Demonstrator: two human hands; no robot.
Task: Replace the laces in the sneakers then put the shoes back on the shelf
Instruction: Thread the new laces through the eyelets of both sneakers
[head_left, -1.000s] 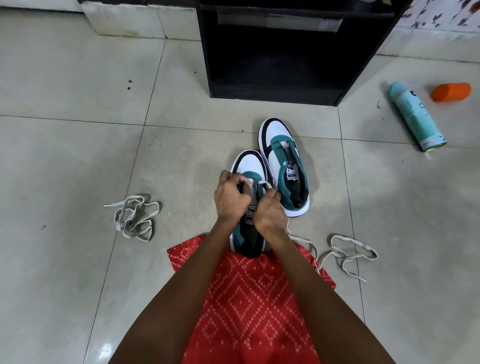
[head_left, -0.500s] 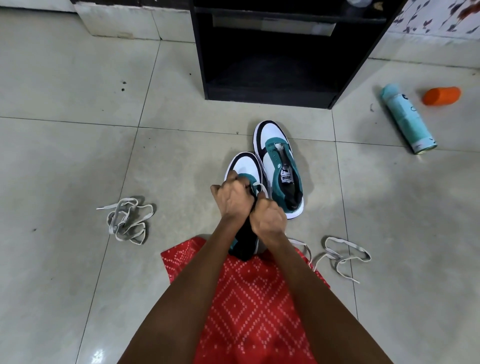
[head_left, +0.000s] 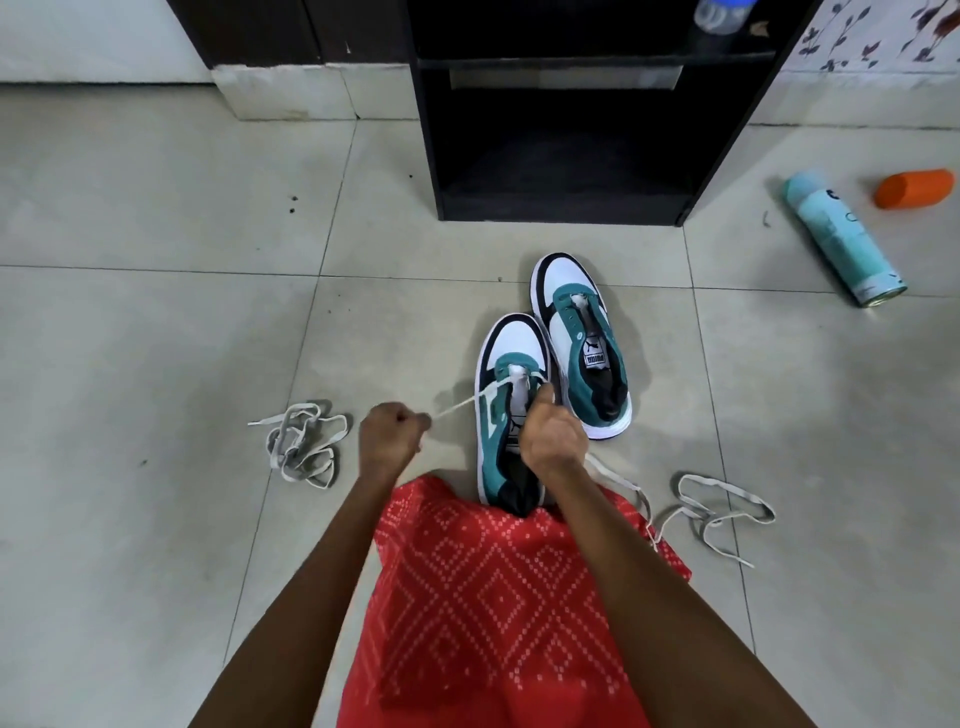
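As left hand (head_left: 392, 434) grips lace (head_left: 467, 402), PUMA label (head_left: 594, 358)

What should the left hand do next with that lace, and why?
Probably draw the lace out to the left until both ends match. The left hand pinches it taut just off the sneaker's toe-end eyelets, while a much longer tail lies slack on the floor to the right. The right hand grips the sneaker, so it should stay put.
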